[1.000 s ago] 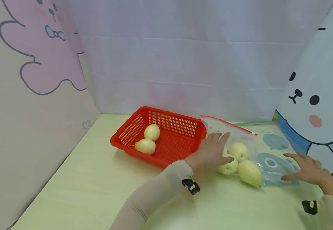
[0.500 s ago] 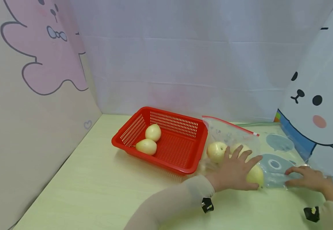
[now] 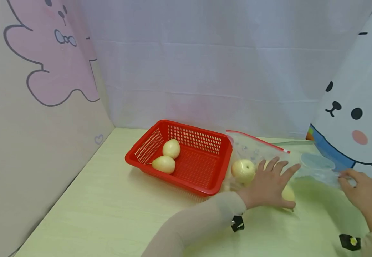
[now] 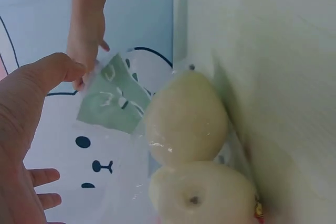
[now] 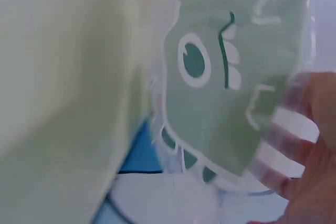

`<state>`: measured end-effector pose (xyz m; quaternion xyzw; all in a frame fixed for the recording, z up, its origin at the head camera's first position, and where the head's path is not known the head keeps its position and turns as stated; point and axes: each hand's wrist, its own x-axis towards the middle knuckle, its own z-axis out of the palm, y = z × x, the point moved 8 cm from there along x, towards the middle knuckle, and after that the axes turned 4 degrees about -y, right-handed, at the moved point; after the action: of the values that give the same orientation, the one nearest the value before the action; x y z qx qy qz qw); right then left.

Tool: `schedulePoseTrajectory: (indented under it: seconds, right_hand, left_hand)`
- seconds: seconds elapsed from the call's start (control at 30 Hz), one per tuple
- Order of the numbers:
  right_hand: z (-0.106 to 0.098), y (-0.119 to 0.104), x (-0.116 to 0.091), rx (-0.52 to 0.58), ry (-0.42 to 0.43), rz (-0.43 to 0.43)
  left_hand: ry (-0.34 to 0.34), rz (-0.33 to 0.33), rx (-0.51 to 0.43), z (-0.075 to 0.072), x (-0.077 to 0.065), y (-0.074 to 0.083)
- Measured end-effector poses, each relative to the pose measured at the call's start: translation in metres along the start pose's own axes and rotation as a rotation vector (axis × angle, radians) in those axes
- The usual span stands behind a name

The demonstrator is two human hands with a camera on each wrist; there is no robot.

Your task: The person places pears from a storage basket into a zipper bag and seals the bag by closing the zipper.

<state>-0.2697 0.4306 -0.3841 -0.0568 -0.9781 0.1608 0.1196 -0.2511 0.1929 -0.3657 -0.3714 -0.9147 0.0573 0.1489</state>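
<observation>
My left hand [image 3: 267, 185] spreads its fingers over a clear zip bag [image 3: 253, 145] with a red seal strip. Pale yellow pears [image 3: 243, 170] lie inside that bag, some of them covered by the hand in the head view. Two pears [image 4: 186, 119] show close up in the left wrist view, beside the open fingers. At the right, my right hand [image 3: 363, 192] pinches the edge of a second clear zip bag [image 5: 236, 114], printed with a green cartoon creature. This bag looks flat and is lifted at its near edge.
A red plastic basket [image 3: 202, 185] stands left of the pear bag, with two pears [image 3: 163, 164] at its left end. White cloth [image 3: 186, 71] hangs behind the pale table [image 3: 108, 200]. A printed bear panel [image 3: 343, 128] borders the right side.
My left hand has moved right and nearer, from beside the basket to over the pears. My right hand has taken hold of the printed bag and lifted its near edge up and right.
</observation>
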Motion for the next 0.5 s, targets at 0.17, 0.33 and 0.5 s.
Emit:
schedulePoseTrajectory:
  seconds: [0.17,0.33,0.5]
  right_hand:
    - [-0.050,-0.033,-0.005,0.064,0.250,0.034]
    - [-0.089,-0.069,-0.012,0.152,0.451,0.054]
    - [-0.125,-0.109,-0.024,0.190,0.632,-0.134]
  left_hand:
    - [0.059,-0.027,-0.082,-0.023,0.006,-0.017]
    - [0.116,-0.032,-0.161,-0.045,0.013,-0.038]
    - [0.166,-0.038,-0.267,-0.063,0.012,-0.064]
